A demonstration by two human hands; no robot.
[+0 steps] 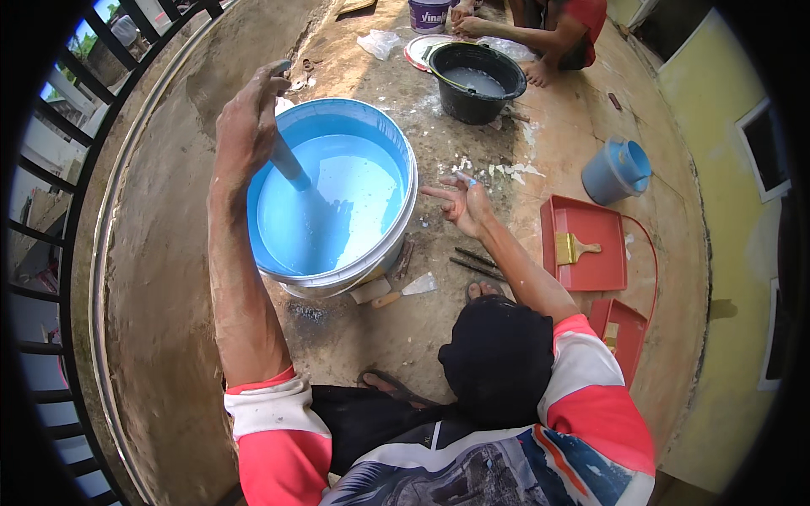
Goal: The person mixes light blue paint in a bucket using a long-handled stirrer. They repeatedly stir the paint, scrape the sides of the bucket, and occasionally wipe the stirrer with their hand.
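Note:
My left hand (247, 131) is wrapped round the top of a grey stick or pipe (291, 165), which slants down into light blue paint (354, 181). The paint stands in a large white bucket (411, 198) with a blue-coated inner wall. My right hand (464, 207) is apart from the bucket, just right of its rim, with fingers stretched out and nothing held. Blue paint marks a fingertip. At the bucket's near side, a putty knife (405, 290) with a wooden handle lies on the ground. The stick's lower end is hidden in the paint.
A black bucket (472, 105) with cloudy liquid stands ahead, near a crouching person (557, 34). To the right are a blue container (612, 173), a red paint tray (603, 261) with a brush (574, 248), and a second red tray (629, 325). A black railing (63, 232) runs along the left.

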